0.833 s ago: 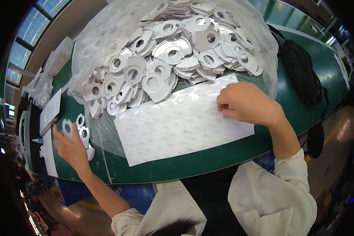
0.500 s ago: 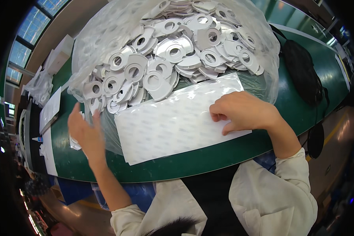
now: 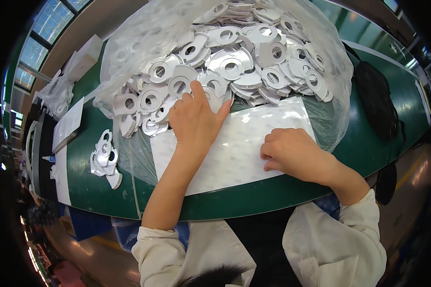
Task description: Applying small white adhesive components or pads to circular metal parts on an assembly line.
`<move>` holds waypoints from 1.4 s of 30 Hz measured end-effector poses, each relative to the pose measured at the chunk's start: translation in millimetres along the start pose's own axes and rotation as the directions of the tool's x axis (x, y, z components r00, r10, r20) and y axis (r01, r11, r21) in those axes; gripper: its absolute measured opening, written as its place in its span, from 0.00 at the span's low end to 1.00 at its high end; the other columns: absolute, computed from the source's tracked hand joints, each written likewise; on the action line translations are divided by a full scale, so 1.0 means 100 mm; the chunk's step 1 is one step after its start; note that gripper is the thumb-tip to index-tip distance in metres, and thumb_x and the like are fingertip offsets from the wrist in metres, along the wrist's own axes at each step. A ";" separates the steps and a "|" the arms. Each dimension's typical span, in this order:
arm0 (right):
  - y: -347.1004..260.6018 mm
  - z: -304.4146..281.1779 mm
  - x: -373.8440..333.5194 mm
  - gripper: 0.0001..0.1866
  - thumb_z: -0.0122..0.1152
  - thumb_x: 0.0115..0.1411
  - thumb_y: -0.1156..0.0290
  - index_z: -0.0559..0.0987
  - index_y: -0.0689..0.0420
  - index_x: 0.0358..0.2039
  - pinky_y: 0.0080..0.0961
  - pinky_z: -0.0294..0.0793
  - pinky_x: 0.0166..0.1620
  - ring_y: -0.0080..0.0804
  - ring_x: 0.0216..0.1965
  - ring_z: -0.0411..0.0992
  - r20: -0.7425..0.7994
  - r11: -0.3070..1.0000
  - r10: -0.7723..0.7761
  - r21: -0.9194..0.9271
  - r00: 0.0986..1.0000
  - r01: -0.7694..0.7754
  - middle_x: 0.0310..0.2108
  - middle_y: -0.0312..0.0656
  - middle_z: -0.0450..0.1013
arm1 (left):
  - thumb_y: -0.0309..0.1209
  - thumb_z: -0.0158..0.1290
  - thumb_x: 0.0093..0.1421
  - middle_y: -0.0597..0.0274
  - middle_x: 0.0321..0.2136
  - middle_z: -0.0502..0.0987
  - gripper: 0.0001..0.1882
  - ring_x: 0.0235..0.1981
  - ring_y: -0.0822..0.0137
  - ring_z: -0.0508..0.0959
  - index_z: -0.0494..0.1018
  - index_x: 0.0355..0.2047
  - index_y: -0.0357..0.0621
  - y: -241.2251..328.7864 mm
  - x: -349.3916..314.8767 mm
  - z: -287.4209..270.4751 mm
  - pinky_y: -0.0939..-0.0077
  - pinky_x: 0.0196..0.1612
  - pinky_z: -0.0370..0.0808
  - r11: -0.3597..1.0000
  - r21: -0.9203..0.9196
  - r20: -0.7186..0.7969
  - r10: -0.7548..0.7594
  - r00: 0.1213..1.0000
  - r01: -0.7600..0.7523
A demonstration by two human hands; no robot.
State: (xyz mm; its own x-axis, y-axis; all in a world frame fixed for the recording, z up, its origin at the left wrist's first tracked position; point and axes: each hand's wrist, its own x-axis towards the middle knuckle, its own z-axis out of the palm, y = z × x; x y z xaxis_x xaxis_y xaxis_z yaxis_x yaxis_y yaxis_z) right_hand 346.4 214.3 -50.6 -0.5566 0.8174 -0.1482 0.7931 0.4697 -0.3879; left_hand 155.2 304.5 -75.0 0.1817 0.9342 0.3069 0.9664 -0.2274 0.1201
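Observation:
My left hand (image 3: 194, 117) reaches over the near edge of a heap of white plastic parts (image 3: 231, 67), each flat with a round hole. Its thumb and index finger are spread apart around one part (image 3: 210, 93), and the hand seems to touch the pile. Below it lies a stack of glossy white sheets (image 3: 239, 143) with faint grey marks. On the right side of these sheets rests my right hand (image 3: 292, 153), its fingers curled in toward the thumb. Whatever may be between those fingertips is hidden.
The heap lies on a large clear plastic bag (image 3: 129, 52) spread over the green table (image 3: 187, 208). A small pile of white parts (image 3: 104, 158) sits at the left. A black bag (image 3: 372, 93) lies at the right, and white boxes (image 3: 84, 57) stand far left.
My left hand has moved right and away from me, from beside the small left pile to the big heap. My right hand stays curled over the sheets. The view has shifted slightly.

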 end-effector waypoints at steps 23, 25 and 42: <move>0.05 -0.12 -0.14 0.05 0.62 0.48 0.74 0.75 0.57 0.24 0.30 0.71 0.37 0.37 0.39 0.68 -0.016 0.974 -0.204 -0.101 0.979 0.201 0.30 0.38 0.69 | 0.56 0.28 0.67 0.43 0.57 0.62 0.32 0.59 0.49 0.63 0.63 0.43 0.36 0.19 -0.38 0.32 0.55 0.63 0.59 -0.775 -0.193 0.387 0.503 0.773 0.601; 0.07 -0.30 -0.22 0.05 0.63 0.50 0.72 0.76 0.57 0.25 0.29 0.71 0.37 0.37 0.37 0.69 0.106 0.953 -0.270 0.169 0.957 0.250 0.30 0.38 0.69 | 0.55 0.27 0.67 0.43 0.57 0.62 0.30 0.60 0.48 0.63 0.63 0.41 0.38 0.24 -0.38 0.26 0.54 0.63 0.59 -0.767 -0.232 0.449 0.462 0.765 0.599; 0.34 0.10 0.29 0.07 0.54 0.63 0.69 0.71 0.60 0.35 0.15 0.67 0.34 0.16 0.30 0.65 -0.237 0.411 0.315 0.907 0.919 0.093 0.30 0.32 0.68 | 0.57 0.20 0.67 0.56 0.42 0.73 0.33 0.38 0.61 0.76 0.65 0.46 0.44 0.30 -0.43 0.21 0.68 0.36 0.72 -0.520 -0.509 0.568 0.396 0.722 0.686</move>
State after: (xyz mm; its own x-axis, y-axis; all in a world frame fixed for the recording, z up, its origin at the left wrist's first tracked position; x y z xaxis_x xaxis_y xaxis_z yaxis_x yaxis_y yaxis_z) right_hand 354.6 251.1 -76.9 -0.2031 0.9782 -0.0424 0.0500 -0.0328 -0.9982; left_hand 179.8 263.5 -104.2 0.6172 0.7401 -0.2670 -0.4709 0.6193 0.6283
